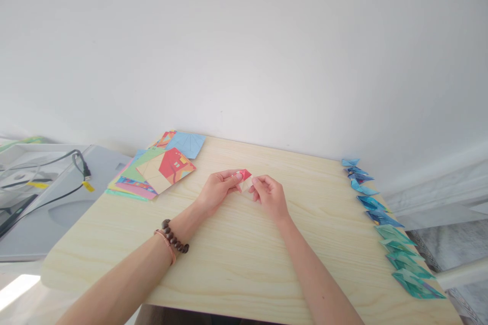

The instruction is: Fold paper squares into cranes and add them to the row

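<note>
Over the middle of the table, my left hand [221, 188] pinches a small folded piece of origami paper [245, 176], red on top with a pale cream part below. My right hand [270, 194] is at the paper's right side with thumb and fingers pressed together. Its fingertips are at the pale edge; how much of the paper they grip is too small to see clearly. Dark beads and a copper-coloured band circle my left wrist.
Sheets of patterned origami paper [152, 170] lie spread at the table's left. Several folded blue and green paper boats [414, 284] line the right edge of the wooden table [229, 269]. Left of it, cables [49, 208] lie on a grey-white surface. A white wall [244, 51] stands behind.
</note>
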Motion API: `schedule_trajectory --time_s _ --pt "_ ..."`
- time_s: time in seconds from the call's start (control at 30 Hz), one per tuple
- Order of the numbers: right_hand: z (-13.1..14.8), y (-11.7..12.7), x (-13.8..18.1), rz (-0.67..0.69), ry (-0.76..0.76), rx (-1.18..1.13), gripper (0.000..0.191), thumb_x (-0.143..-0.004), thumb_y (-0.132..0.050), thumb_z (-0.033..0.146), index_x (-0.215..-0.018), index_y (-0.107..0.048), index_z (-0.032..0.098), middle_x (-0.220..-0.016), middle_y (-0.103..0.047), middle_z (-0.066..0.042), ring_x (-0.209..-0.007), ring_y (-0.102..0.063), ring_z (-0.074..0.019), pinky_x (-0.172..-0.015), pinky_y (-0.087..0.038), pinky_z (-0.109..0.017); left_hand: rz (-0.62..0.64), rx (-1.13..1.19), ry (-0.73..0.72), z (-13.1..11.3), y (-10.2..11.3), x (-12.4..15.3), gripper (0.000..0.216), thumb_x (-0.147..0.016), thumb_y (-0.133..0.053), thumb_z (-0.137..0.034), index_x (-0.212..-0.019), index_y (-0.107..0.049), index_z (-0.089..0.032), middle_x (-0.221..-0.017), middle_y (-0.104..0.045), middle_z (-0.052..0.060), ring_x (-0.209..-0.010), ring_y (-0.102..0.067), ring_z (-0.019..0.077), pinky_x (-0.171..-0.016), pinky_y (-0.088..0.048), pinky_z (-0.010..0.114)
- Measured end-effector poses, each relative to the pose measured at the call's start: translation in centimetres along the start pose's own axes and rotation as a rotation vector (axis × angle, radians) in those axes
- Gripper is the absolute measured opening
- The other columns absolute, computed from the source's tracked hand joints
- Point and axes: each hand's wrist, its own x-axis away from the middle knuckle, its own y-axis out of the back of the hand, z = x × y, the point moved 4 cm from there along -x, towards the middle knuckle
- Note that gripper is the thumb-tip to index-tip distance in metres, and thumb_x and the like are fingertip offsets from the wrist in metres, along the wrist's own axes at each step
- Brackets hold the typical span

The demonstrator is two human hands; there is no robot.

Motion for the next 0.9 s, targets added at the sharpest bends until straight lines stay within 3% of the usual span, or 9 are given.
schedule_trajectory --time_s 0.37,0.9 --pt "0.09 0.1 0.03 0.001 0.028 -0.017 0.03 -0.081 -0.052 0.044 -0.068 -0.056 0.017 -0.06 -0.062 -0.001 -0.044 -0.049 -0.0076 -0.044 -0.038 -0.02 0.031 -0.015 -0.022 -0.41 -0.49 0.24 0.032 -0.077 -0.063 -0.037 -0.095 -0.069 -0.011 -0.094 -0.068 0.01 -0.075 -0.058 0.0155 -0.072 -0.046 0.027" --pt "0.84 0.42 0.19 0.052 0.037 0.025 0.032 -0.081 -0.052 0.044 -0.068 -0.06 0.016 -0.061 -0.063 -0.001 -0.044 -0.049 -0.0082 -0.047 -0.042 -0.022 0.018 0.002 -0.021 -0.16 -0.3 0.07 0.031 -0.076 -0.063 -0.037 -0.091 -0.07 -0.011 -0.095 -0.068 0.011 -0.081 -0.06 0.0191 -0.072 -0.046 0.029"
